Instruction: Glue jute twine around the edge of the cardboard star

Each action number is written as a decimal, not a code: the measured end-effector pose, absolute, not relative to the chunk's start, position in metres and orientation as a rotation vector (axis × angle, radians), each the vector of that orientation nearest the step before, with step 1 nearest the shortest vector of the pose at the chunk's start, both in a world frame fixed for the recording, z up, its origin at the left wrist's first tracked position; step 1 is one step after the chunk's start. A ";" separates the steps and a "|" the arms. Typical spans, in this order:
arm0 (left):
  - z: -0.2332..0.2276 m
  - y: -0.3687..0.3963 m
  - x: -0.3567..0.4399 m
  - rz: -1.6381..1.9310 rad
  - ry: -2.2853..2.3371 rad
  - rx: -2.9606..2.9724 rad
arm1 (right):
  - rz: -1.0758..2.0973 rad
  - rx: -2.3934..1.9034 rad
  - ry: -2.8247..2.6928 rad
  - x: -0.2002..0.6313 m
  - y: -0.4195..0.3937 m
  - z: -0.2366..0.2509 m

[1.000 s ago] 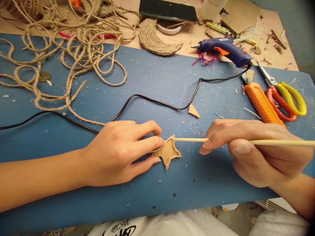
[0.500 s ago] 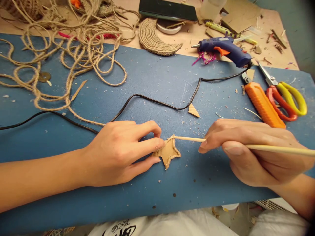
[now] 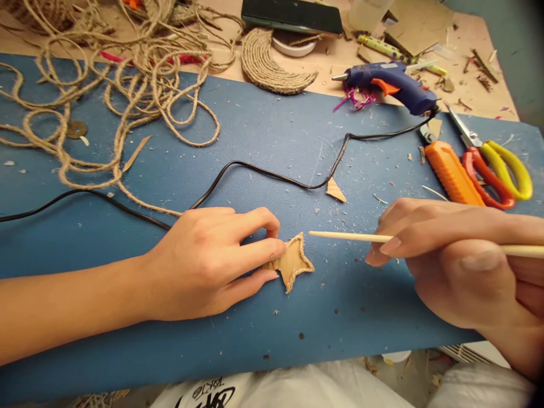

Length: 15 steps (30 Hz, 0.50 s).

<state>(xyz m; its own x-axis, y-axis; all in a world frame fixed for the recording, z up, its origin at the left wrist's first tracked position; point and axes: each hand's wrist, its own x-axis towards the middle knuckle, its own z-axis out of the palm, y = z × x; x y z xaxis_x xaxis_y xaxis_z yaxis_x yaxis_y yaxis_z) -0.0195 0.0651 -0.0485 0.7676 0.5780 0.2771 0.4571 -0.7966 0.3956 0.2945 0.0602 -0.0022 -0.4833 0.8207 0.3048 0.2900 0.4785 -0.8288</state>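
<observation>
A small cardboard star [image 3: 290, 263] edged with twine lies flat on the blue table surface. My left hand [image 3: 212, 260] grips its left side between fingers and thumb, covering that part. From under this hand the jute twine [image 3: 148, 205] runs up to a loose tangle at the upper left. My right hand [image 3: 463, 260] is closed around a thin wooden stick [image 3: 344, 235], held almost level. The stick's pointed tip is just right of the star's top point, with a small gap between them.
A blue glue gun [image 3: 391, 85] lies at the upper right, its black cord [image 3: 272, 175] crossing the table. Near my right hand are an orange box cutter [image 3: 453, 173] and scissors [image 3: 493, 170]. A twine-covered crescent [image 3: 272, 65] and a phone [image 3: 291, 16] sit at the back.
My right hand has drawn the stick to the right, so its tip has left the star's top point. My left hand and the star have stayed in place.
</observation>
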 end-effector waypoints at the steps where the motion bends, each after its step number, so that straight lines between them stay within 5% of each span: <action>1: -0.048 0.065 -0.020 0.561 0.800 2.657 | 0.950 -0.846 -2.048 0.294 0.063 -0.005; 5: -0.047 0.064 -0.019 0.536 0.816 2.655 | 0.920 -0.558 -2.147 0.292 0.075 -0.018; 15: -0.047 0.065 -0.019 0.552 0.809 2.667 | 0.740 -0.614 -2.172 0.287 0.071 -0.022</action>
<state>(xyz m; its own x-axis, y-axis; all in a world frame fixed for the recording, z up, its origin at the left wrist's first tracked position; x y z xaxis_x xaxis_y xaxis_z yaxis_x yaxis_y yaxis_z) -0.0187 0.0650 -0.0466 0.7679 0.5799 0.2723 0.4649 -0.7968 0.3860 0.2870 0.0712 -0.0218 -0.6055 0.6229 0.4954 0.1908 0.7179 -0.6695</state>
